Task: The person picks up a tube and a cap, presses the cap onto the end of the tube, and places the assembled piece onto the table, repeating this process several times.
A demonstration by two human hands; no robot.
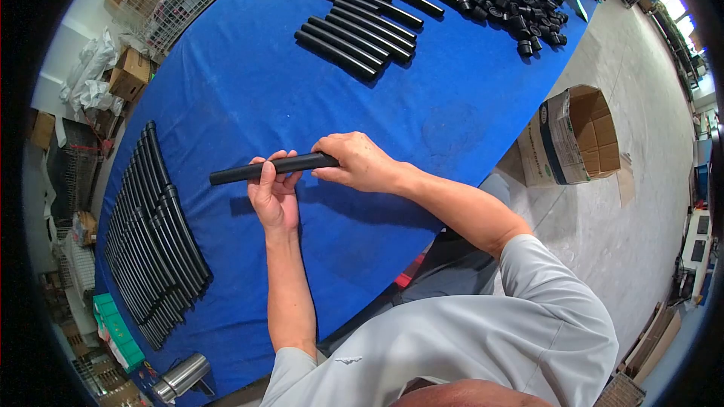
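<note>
A black plastic tube is held nearly level above the blue cloth, its free end pointing left. My left hand wraps round the tube near its middle, thumb on the near side. At the tube's right end, my right hand grips with thumb and fingers, covering that end. Beyond the hands, a row of loose black tubes lies on the cloth. Beside them is a pile of short black caps or fittings. To the left, joined black tubes lie side by side in a fan.
The blue cloth covers the table. An open cardboard box stands on the floor to the right. A steel mug and a green box are at the lower left. Wire baskets line the far left side.
</note>
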